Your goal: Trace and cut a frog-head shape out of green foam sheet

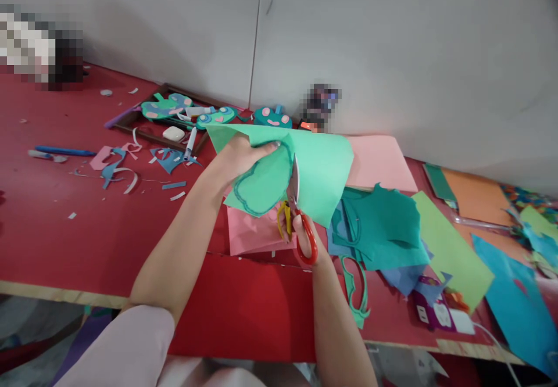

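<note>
so, at the far left of the red table (39, 230), a blue pen (65, 151) lies near curled paper scraps (114, 169). behind these sits a dark brown frame (150, 136), with a white case (173, 134) and green and blue cutouts with pink spots (168, 107) in and over it. next comes the left hand (242, 153), pinching a light green sheet (325, 169), thumb on the near face, the other fingers mostly hidden. the sheet is held up above the table, over a folded pink piece (250, 239), and bears a dark, lobed outline (244, 201). the right hand (304, 236) is closed round the scissors (308, 242), one handle loop yellow, the other red; a blade points up over the sheet, just beside the outline. further right lie pink sheets (381, 163), a teal sheet (390, 224), a green looped offcut (365, 294), a yellow-green sheet (457, 244), a purple box (436, 311) and a blue sheet (518, 300).
</note>
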`<act>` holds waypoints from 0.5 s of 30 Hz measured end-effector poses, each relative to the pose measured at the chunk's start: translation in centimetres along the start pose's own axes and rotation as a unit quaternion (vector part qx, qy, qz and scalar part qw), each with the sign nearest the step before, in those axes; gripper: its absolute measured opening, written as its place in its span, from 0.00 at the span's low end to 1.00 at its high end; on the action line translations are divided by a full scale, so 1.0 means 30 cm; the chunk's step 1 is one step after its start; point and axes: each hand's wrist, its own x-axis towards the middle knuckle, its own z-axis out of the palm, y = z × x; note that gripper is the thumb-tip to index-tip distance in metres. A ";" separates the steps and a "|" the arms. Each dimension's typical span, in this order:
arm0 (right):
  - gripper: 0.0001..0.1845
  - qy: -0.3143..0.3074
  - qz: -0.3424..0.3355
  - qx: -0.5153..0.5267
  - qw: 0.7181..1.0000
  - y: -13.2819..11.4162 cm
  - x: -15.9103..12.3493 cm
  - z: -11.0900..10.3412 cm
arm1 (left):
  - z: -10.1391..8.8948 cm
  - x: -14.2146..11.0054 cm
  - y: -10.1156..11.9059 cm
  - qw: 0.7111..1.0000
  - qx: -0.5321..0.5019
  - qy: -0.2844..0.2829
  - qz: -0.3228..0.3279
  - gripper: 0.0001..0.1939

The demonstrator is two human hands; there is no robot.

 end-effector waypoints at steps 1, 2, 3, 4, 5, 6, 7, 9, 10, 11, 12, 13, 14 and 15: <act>0.25 0.002 0.002 -0.003 1.000 -0.001 0.000 0.000 | 0.000 0.001 0.000 1.000 0.021 0.006 0.012 0.19; 0.26 0.004 0.003 -0.006 1.000 -0.001 -0.001 -0.001 | 0.001 0.002 0.001 0.999 0.039 0.011 0.023 0.19; 0.25 0.003 0.003 -0.008 1.000 -0.002 -0.001 -0.001 | 0.002 0.004 0.002 0.998 0.054 0.014 0.032 0.18; 0.25 0.001 0.003 -0.009 1.000 -0.002 -0.002 -0.001 | 0.003 0.005 0.004 0.997 0.068 0.016 0.039 0.18; 0.25 -0.002 0.001 -0.010 1.000 -0.002 -0.003 -0.002 | 0.004 0.006 0.007 0.996 0.079 0.018 0.042 0.18; 0.25 -0.003 -0.001 -0.011 1.000 -0.003 -0.004 -0.002 | 0.005 0.006 0.011 0.995 0.088 0.019 0.042 0.18; 0.25 -0.001 -0.003 -0.011 1.000 -0.003 -0.005 -0.002 | 0.006 0.006 0.015 0.994 0.096 0.021 0.041 0.17; 0.25 0.004 -0.005 -0.011 1.000 -0.004 -0.007 -0.003 | 0.006 0.004 0.024 0.993 0.109 0.025 0.034 0.17; 0.25 0.008 -0.005 -0.010 1.000 -0.004 -0.008 -0.004 | 0.006 0.003 0.028 0.993 0.114 0.026 0.029 0.17; 0.25 0.010 -0.005 -0.010 1.000 -0.002 -0.009 -0.004 | 0.007 0.001 0.031 0.992 0.118 0.027 0.024 0.17; 0.24 0.011 -0.004 -0.010 1.000 0.000 -0.009 -0.005 | 0.007 -0.001 0.034 0.992 0.120 0.026 0.019 0.17; 0.24 0.011 -0.004 -0.007 1.000 0.002 -0.009 -0.006 | 0.008 -0.002 0.035 0.992 0.119 0.023 0.015 0.17; 0.24 0.013 -0.003 -0.003 1.000 0.006 -0.008 -0.006 | 0.010 -0.004 0.036 0.993 0.115 0.020 0.010 0.16; 0.24 0.015 -0.003 0.003 1.000 0.009 -0.006 -0.007 | 0.012 -0.006 0.036 0.994 0.108 0.016 0.006 0.15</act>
